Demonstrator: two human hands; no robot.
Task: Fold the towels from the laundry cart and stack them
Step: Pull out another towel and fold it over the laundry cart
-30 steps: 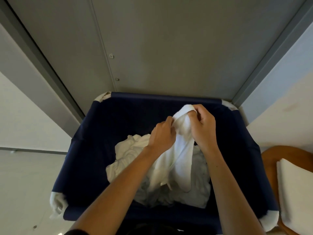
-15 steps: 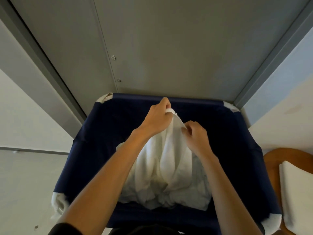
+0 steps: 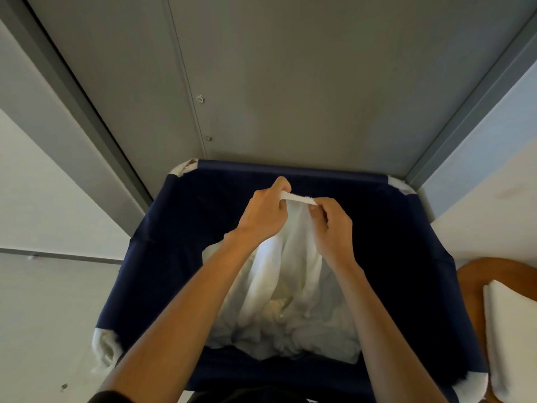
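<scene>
A dark blue fabric laundry cart (image 3: 162, 257) fills the lower middle of the view. A white towel (image 3: 290, 266) hangs from both my hands above it, its lower part still bunched on the other white towels (image 3: 319, 341) in the cart's bottom. My left hand (image 3: 266, 212) pinches the towel's top edge at the left. Close beside it, my right hand (image 3: 331, 225) pinches the same edge at the right. A short strip of hem is stretched between the two hands.
A grey metal door or panel (image 3: 290, 82) stands just behind the cart. White walls (image 3: 43, 199) flank it. At the right edge a wooden chair or table (image 3: 476, 280) carries a folded white towel (image 3: 517, 330).
The towel has been lifted higher out of the cart. My hands shifted along its top edge, and a short piece of hem is now stretched between them.
</scene>
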